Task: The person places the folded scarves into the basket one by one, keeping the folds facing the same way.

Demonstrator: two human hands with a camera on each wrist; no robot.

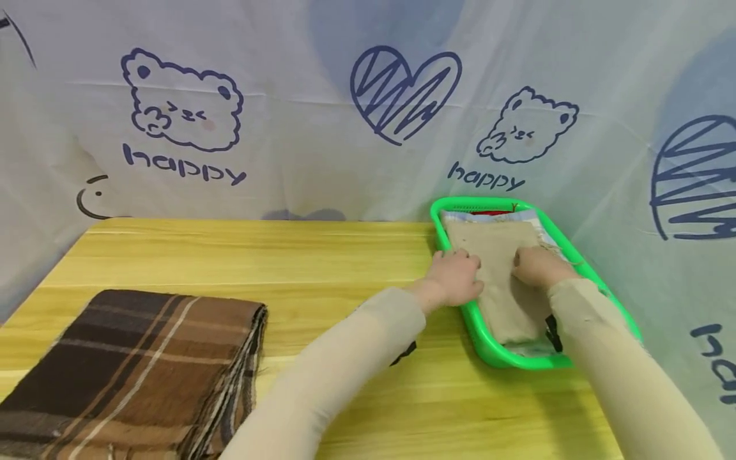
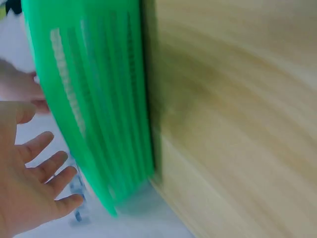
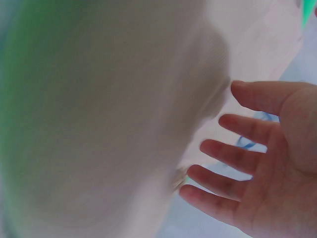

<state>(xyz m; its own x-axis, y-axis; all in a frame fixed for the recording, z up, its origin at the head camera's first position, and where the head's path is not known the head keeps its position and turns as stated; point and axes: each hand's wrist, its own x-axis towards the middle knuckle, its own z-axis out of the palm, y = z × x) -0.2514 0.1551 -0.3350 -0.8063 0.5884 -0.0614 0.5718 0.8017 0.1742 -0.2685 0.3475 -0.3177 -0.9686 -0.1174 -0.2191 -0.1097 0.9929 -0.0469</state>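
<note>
A folded beige cloth (image 1: pixel 499 281) lies on top of other fabric in a green plastic basket (image 1: pixel 482 338) at the right of the table. My left hand (image 1: pixel 454 276) is over the basket's left rim, at the cloth's edge. In the left wrist view that hand (image 2: pixel 37 183) shows spread, slightly bent fingers beside the green basket wall (image 2: pixel 99 99). Over the cloth's right side is my right hand (image 1: pixel 540 267). The right wrist view shows this hand (image 3: pixel 262 163) with fingers apart, close to the beige cloth (image 3: pixel 119 124), and nothing in the palm.
A folded brown plaid cloth (image 1: pixel 144 364) with frayed edges lies at the table's left. The wooden table (image 1: pixel 322 255) meets a printed curtain (image 1: pixel 299 128) at the back. Red and light blue fabric (image 1: pixel 491 215) peeks out at the basket's far end.
</note>
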